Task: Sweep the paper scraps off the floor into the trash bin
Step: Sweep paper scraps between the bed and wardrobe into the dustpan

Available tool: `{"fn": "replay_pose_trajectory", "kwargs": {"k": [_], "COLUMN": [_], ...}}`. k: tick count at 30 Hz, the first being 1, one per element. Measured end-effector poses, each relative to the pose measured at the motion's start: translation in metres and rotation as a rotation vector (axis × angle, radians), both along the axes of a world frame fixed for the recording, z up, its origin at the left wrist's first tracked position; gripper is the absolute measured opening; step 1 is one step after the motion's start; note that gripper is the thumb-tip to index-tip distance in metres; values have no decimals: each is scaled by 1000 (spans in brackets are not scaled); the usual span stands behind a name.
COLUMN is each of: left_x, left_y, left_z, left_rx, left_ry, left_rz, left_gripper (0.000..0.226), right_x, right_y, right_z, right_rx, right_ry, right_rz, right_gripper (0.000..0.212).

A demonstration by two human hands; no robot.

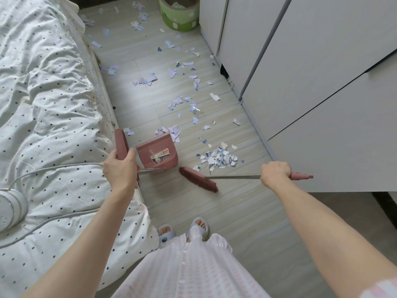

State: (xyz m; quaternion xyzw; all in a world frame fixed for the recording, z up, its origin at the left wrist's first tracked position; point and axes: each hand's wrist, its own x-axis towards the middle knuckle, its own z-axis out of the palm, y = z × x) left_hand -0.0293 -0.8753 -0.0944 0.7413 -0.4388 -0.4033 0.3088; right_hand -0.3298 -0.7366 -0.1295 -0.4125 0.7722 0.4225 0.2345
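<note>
I can see only the lower part of the green trash bin (179, 17); the top edge cuts off the rest. My left hand (119, 168) covers part of the dustpan handle (121, 147). The broom head (198, 179) looks blurry. The label on the dustpan (158, 153) is too small to read

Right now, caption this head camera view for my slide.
Left hand holds a pink dustpan, right hand a broom beside heaped paper scraps.
</note>
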Motion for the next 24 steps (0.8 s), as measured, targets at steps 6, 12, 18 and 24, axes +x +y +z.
{"fn": "replay_pose_trajectory", "kwargs": {"k": [6,12,18,24], "left_x": [-12,-26,-55,-69], "left_y": [4,5,12,18], "left_z": [8,14,8,-5], "left_rx": [16,14,29,8], "left_ry": [-25,-79,-96,-226], "left_rz": [-38,-136,-306,-393], "left_gripper": [19,15,13,20], "right_x": [-13,-49,-61,-56], "right_y": [9,42,79,118], "right_z": [13,34,51,20], "right_rx": [-134,-212,-347,-380], "right_ry": [-41,-147,31,-391], "right_rz": [-177,-683,-639,-1206], "right_gripper": [32,27,38,21]}}
